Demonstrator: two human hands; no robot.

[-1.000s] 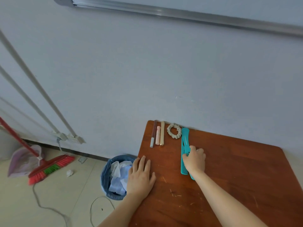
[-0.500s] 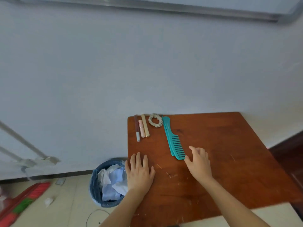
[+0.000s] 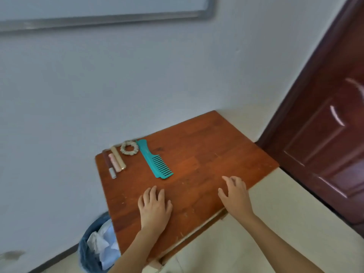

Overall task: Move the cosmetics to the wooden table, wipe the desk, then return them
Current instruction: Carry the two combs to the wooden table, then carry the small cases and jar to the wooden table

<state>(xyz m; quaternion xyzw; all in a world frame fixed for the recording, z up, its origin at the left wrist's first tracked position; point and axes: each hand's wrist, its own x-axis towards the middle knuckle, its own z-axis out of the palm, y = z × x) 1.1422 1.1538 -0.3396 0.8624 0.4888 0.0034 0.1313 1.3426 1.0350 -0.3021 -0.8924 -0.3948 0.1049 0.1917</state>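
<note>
On the wooden table (image 3: 206,154) a teal comb (image 3: 155,160) lies with its teeth to the right. A beige scrunchie (image 3: 129,147) sits by the comb's handle at the wall. Three slim cosmetic tubes lie side by side at the left edge: a dark one with a silver cap (image 3: 109,164), a pink one (image 3: 114,162) and a gold one (image 3: 118,157). My left hand (image 3: 154,206) rests flat on the table, fingers straight. My right hand (image 3: 235,195) is over the table's near right edge with fingers loosely spread, holding nothing, well clear of the comb.
A blue waste bin (image 3: 98,247) full of crumpled paper stands on the floor left of the table. A dark wooden door (image 3: 325,144) is at the right. A metal-framed board (image 3: 98,12) hangs on the pale wall above.
My right hand let go of the comb and drew back to the near right of the table. The view swung right, so the door came into sight and the broom left it.
</note>
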